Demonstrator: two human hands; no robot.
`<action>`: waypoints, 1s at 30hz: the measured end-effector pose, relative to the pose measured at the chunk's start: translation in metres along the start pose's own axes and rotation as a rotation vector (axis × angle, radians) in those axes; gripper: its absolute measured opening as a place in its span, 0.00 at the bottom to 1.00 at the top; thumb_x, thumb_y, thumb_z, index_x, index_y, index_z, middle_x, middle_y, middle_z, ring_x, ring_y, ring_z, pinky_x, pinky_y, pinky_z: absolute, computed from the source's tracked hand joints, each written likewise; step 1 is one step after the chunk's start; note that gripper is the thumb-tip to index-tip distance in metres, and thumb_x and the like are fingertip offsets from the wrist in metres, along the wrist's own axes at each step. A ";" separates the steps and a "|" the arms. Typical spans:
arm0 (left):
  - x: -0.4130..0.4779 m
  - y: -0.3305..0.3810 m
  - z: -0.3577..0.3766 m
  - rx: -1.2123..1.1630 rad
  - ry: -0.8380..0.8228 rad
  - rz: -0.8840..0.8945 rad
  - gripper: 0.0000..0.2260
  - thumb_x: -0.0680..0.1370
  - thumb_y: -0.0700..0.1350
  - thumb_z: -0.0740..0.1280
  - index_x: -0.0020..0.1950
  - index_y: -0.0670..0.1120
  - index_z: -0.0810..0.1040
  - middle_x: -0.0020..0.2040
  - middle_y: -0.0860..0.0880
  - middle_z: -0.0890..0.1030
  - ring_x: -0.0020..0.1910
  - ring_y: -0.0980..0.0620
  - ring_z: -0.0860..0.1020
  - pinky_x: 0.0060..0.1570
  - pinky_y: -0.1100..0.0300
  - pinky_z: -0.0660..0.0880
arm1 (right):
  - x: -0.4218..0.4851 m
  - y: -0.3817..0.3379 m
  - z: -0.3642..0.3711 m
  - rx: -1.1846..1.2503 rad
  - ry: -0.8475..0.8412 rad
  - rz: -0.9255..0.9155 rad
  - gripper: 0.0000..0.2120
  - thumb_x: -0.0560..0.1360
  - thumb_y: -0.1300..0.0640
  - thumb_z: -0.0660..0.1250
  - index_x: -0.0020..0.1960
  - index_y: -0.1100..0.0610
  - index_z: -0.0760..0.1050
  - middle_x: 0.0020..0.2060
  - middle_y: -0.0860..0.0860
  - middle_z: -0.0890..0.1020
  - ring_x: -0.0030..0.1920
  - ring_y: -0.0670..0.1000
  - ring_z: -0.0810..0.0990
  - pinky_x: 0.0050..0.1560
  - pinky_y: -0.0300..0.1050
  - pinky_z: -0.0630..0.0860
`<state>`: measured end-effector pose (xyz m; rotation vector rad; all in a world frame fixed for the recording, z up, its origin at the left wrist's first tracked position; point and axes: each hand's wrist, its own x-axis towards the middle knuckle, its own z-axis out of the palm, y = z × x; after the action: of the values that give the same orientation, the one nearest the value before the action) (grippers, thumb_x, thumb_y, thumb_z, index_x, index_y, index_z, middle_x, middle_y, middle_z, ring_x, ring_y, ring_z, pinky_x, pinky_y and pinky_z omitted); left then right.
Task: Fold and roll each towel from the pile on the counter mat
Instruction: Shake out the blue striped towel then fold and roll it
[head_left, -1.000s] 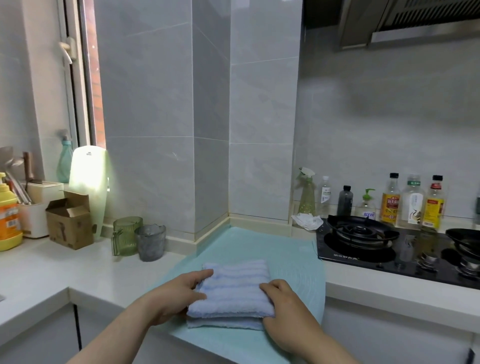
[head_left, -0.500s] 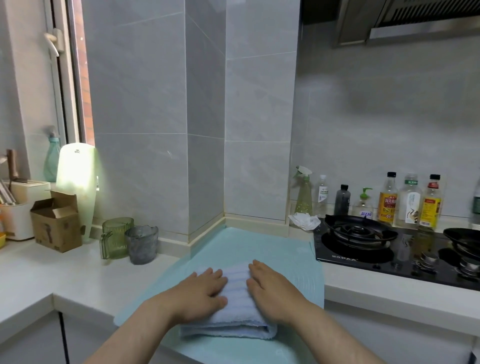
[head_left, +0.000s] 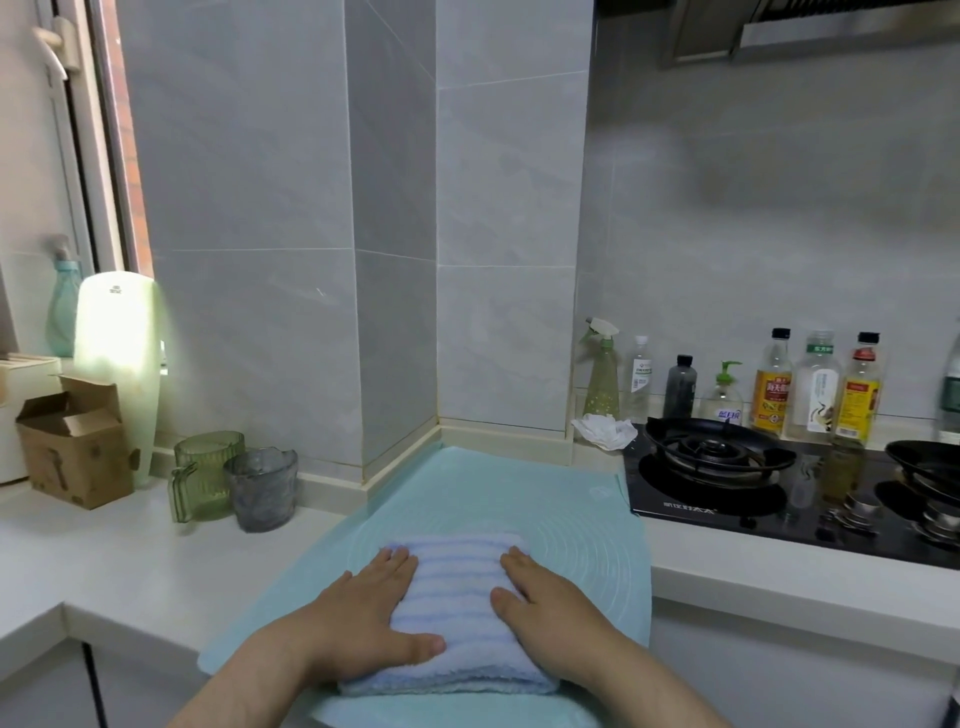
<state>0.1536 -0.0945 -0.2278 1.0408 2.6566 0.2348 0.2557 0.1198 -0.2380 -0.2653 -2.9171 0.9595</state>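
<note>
Head view shows a folded blue towel (head_left: 457, 613) lying on the teal mat (head_left: 519, 499) on the table (head_left: 130, 551), left of the stove (head_left: 779, 488), with the left hand (head_left: 363, 613) and right hand (head_left: 550, 618) pressing flat on it, fingers straight.

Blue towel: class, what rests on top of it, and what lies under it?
On top, the left hand and right hand press flat on the blue towel. Under it lies the teal mat; the patch directly beneath is covered and unseen.
</note>
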 end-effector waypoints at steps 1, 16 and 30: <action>0.000 0.000 0.001 -0.002 0.005 0.002 0.65 0.49 0.85 0.44 0.79 0.52 0.38 0.78 0.56 0.37 0.77 0.59 0.37 0.76 0.52 0.41 | 0.001 -0.001 -0.001 0.042 0.076 0.039 0.26 0.79 0.46 0.58 0.73 0.56 0.65 0.73 0.46 0.66 0.72 0.48 0.65 0.72 0.41 0.61; 0.001 0.034 -0.059 -0.299 0.314 0.103 0.43 0.73 0.54 0.72 0.80 0.52 0.49 0.79 0.54 0.52 0.77 0.56 0.53 0.72 0.64 0.53 | -0.015 -0.044 -0.020 0.343 0.244 0.024 0.17 0.70 0.63 0.58 0.56 0.48 0.67 0.42 0.46 0.76 0.38 0.44 0.74 0.35 0.37 0.68; -0.031 0.086 -0.129 -1.041 0.341 0.208 0.19 0.60 0.39 0.72 0.51 0.42 0.82 0.46 0.42 0.85 0.46 0.45 0.84 0.49 0.51 0.80 | -0.058 -0.020 -0.070 1.061 0.288 -0.207 0.39 0.51 0.54 0.82 0.60 0.55 0.74 0.51 0.59 0.84 0.51 0.56 0.84 0.50 0.51 0.81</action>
<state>0.1898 -0.0590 -0.0783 0.9092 2.1005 1.7191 0.3179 0.1343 -0.1695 -0.0211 -1.7889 1.9966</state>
